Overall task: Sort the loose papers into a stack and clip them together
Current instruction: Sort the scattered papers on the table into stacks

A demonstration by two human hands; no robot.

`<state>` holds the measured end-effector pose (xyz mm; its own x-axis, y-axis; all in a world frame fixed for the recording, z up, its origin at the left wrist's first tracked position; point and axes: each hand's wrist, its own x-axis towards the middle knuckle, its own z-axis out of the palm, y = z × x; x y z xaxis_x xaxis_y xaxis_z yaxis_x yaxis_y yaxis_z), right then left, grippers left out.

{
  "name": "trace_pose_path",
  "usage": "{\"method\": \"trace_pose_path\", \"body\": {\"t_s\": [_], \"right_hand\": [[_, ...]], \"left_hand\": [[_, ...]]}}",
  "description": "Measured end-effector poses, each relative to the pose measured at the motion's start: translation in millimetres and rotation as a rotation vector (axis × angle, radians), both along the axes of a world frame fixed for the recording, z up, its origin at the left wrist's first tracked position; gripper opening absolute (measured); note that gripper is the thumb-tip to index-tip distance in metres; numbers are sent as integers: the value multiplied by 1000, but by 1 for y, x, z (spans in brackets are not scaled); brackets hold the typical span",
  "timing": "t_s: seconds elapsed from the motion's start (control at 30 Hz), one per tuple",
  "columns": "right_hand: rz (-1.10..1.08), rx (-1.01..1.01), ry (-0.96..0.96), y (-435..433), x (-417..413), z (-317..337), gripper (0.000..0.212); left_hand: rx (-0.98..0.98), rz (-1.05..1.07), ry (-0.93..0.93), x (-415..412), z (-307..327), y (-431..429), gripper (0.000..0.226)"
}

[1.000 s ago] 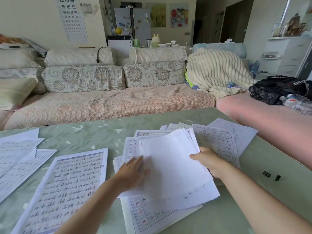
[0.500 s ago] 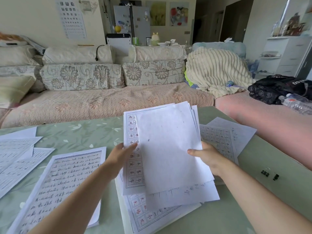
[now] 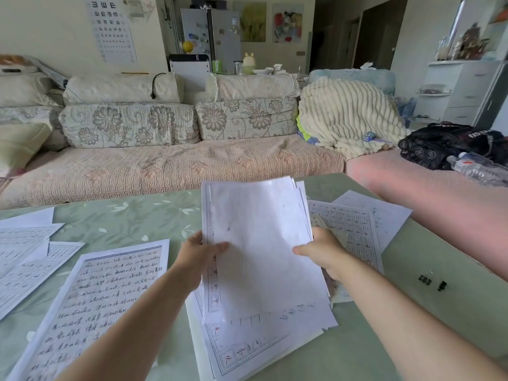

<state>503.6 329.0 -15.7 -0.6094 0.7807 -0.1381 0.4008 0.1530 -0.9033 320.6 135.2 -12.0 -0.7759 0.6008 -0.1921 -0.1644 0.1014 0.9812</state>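
The step in hand looks like squaring a bundle of sheets; to do it well, I judge the bundle [image 3: 258, 243] should be held loosely at both side edges, stood on its lower edge on the table [image 3: 439, 325] and tapped until the edges line up, since several sheets stick out unevenly at the top right and bottom; too tight a hold would stop the sheets sliding level.

The left hand [image 3: 196, 259] has its grip closed on the bundle's left edge, thumb on the front face; the right hand [image 3: 320, 253] has its grip closed on the right edge, thumb likewise in front; the bundle sits tilted up toward the camera at centre frame, its lower part over more papers [image 3: 247, 350] lying flat at lower centre.

The front sheet is white and nearly blank; those behind show printed grids with characters; a written page [image 3: 90, 306] lies at lower left, further sheets [image 3: 24, 251] at far left, and gridded ones [image 3: 354, 232] right of centre; two black clips [image 3: 431, 281] wait at the right, well apart from the bundle.
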Motion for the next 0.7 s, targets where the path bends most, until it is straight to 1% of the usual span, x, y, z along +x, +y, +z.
{"method": "trace_pose_path", "body": {"t_s": [0.07, 0.17, 0.23, 0.3, 0.37, 0.43, 0.5, 0.6, 0.7], "right_hand": [[-20, 52, 108, -4, -3, 12, 44], [-63, 133, 295, -14, -5, 37, 29], [-76, 181, 395, -21, -5, 53, 30], [-44, 182, 465, -27, -4, 66, 36], [6, 166, 468, -31, -3, 71, 42], [18, 188, 406, -37, 0, 69, 47], [-7, 186, 369, -41, 3, 64, 44], [-45, 167, 379, -43, 5, 65, 34], [-51, 157, 364, -45, 6, 64, 35]], "left_hand": [[77, 40, 49, 3, 15, -1, 22], [219, 83, 136, 8, 42, -2, 23], [313, 84, 193, 11, 60, -3, 31], [365, 66, 250, 17, 75, -4, 39], [368, 49, 302, 23, 80, -6, 43], [322, 57, 352, 30, 78, -9, 42], [284, 80, 385, 34, 74, -13, 38], [271, 99, 439, 36, 73, -15, 34], [255, 114, 466, 38, 71, -12, 32]]}}
